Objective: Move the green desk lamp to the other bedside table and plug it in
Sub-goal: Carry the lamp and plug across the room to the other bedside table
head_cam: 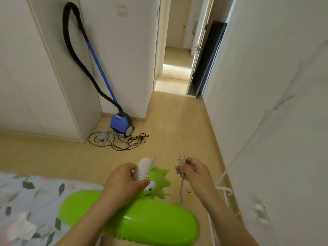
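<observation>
The green desk lamp point(142, 221) is carried low in the middle of the view, with its long glossy green head nearest me and a spiky green base with cartoon eyes beyond it. My left hand point(124, 183) is wrapped around its white ribbed neck point(142, 168). My right hand point(192, 170) pinches the lamp's grey two-pin plug point(182, 159), prongs pointing up, and the grey cord point(181, 189) hangs down from it. No bedside table is in view.
A bed with a leaf-patterned cover point(26, 201) lies at lower left. A blue vacuum cleaner point(121, 124) with black hose and tangled cables point(122, 142) stands by the white wardrobe point(35, 77). An open doorway point(174, 68) leads to a hallway. A wall socket point(260, 209) sits on the right wall.
</observation>
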